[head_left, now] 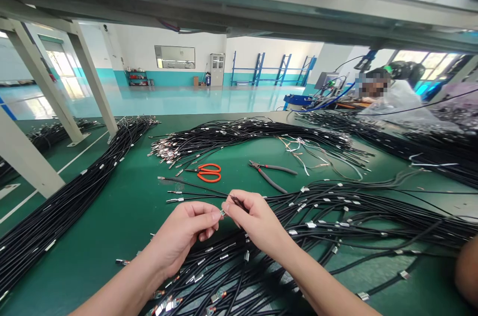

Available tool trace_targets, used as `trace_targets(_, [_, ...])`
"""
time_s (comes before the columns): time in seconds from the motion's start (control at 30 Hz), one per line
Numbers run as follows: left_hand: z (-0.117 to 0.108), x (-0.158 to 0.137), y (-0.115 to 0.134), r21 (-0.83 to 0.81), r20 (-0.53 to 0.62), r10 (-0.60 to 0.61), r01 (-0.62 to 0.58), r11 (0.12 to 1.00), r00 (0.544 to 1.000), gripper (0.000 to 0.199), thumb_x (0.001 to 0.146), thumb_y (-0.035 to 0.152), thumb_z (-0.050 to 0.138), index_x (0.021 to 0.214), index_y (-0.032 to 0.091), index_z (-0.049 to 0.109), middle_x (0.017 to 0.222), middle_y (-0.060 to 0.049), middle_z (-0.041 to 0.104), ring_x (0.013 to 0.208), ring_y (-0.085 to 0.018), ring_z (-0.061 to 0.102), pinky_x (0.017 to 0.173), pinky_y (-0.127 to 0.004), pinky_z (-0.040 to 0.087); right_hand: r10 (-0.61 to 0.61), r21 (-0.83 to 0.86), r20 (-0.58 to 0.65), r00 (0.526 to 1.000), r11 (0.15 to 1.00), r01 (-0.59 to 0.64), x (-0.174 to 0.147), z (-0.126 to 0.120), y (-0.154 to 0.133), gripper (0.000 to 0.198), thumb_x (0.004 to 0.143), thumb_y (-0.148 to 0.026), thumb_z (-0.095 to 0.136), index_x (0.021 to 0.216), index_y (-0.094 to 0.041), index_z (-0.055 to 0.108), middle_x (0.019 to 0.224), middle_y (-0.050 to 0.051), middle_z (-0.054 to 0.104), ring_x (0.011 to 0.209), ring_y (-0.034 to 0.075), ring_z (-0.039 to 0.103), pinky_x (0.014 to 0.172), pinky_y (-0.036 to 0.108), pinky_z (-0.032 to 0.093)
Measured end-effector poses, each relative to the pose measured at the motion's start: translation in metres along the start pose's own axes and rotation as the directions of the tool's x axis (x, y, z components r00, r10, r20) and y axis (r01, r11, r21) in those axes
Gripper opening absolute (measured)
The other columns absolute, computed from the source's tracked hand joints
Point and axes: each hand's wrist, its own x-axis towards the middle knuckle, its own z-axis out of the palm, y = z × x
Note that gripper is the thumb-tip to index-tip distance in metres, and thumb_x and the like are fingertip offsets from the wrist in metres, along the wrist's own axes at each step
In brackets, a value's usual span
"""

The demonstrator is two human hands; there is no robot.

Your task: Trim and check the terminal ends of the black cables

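Near the middle of the bench my left hand (192, 224) is closed in a pinch on a small metal connector (223, 212). My right hand (257, 221) meets it there, thumb and fingertips closed at the connector's other side. A thin dark tool (239, 203) shows between the right thumb and forefinger; its kind is not clear. Black cables (306, 216) with silver tips and white labels spread beneath and to the right of both hands. Beyond the hands lie orange-handled scissors (209, 173) and grey-handled cutting pliers (272, 171).
Bundled black cables lie at the back (224, 131) and along the left (89, 176), on a green bench top (142, 196). White frame posts (91, 77) stand at left; a shelf (224, 2) crosses overhead. A co-worker (373, 84) is at far right. Loose wires (321, 156) lie behind the pliers.
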Motion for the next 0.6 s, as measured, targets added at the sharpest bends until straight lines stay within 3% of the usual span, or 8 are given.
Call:
trace_targets(0.23, [0.0, 0.0, 0.001, 0.032, -0.054, -0.046, 0.048, 0.998, 0.997, 0.012, 0.064, 0.017, 0.067, 0.075, 0.012, 0.065, 0.059, 0.001, 0.052, 0.055, -0.008, 0.041, 0.054, -0.021, 0.031, 0.006, 0.0, -0.015, 1.0, 1.0, -0.006, 0.001, -0.001, 0.001, 0.028, 0.077, -0.027, 0.046, 0.053, -0.018, 0.036, 0.047, -0.007, 0.03, 0.047, 0.007, 0.026, 0.045, 0.021, 0.022])
trace_targets(0.43, [0.007, 0.003, -0.009, -0.097, -0.03, -0.025, 0.022, 0.995, 0.999, 0.01, 0.065, 0.018, 0.066, 0.073, 0.013, 0.063, 0.065, 0.0, 0.057, 0.062, -0.01, 0.049, 0.065, -0.023, 0.038, -0.027, 0.003, -0.018, 0.999, 1.0, 0.027, 0.002, -0.003, 0.0, 0.029, 0.079, -0.028, 0.045, 0.053, -0.018, 0.038, 0.048, -0.006, 0.031, 0.047, 0.007, 0.027, 0.045, 0.021, 0.024])
trace_targets(0.6, [0.012, 0.003, -0.012, 0.118, -0.05, 0.068, -0.062, 0.991, 0.996, 0.005, 0.068, 0.017, 0.061, 0.072, 0.014, 0.064, 0.082, -0.005, 0.066, 0.079, -0.015, 0.056, 0.077, -0.027, 0.04, -0.099, -0.153, -0.115, 0.988, 0.985, 0.081, 0.004, -0.011, 0.002, 0.031, 0.084, -0.032, 0.04, 0.057, -0.017, 0.046, 0.052, -0.003, 0.043, 0.052, 0.01, 0.039, 0.051, 0.022, 0.031])
